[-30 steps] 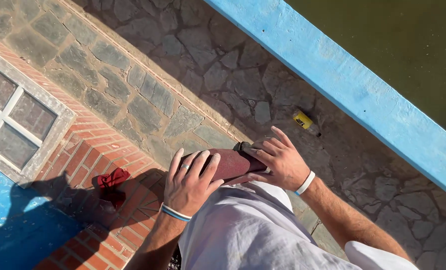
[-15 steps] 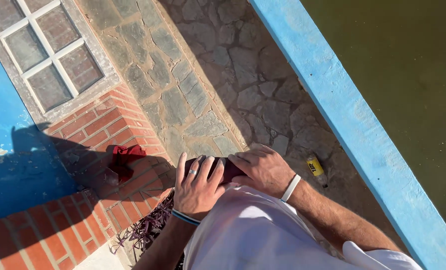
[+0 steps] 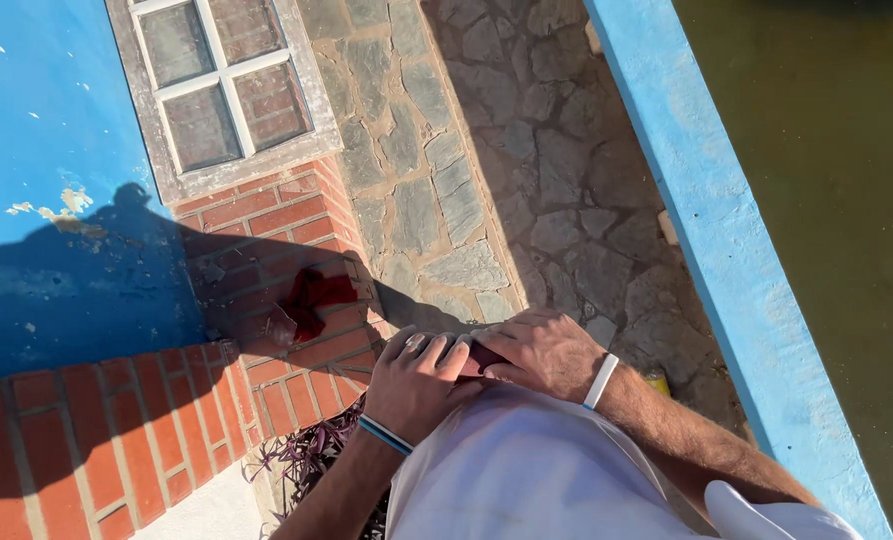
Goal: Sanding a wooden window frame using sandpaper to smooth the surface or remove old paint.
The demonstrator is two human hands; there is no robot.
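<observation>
Comparing with the earlier frame, we find both hands closed in over the dark red object, leaving only a sliver exposed, where more of it showed before. We count two hands, two wristbands, one object: left hand fingers lie together flat on it, right hand fingers curl over it. It sits directly beneath the fingertips, against the white shirt.

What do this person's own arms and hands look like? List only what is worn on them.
Both forearms are bare, with no sleeves reaching them. The left hand has a thin band with blue and white stripes at the wrist and a ring on one finger. The right hand has a plain white wristband. No gloves or watch show. A white garment covers the body below.
</observation>
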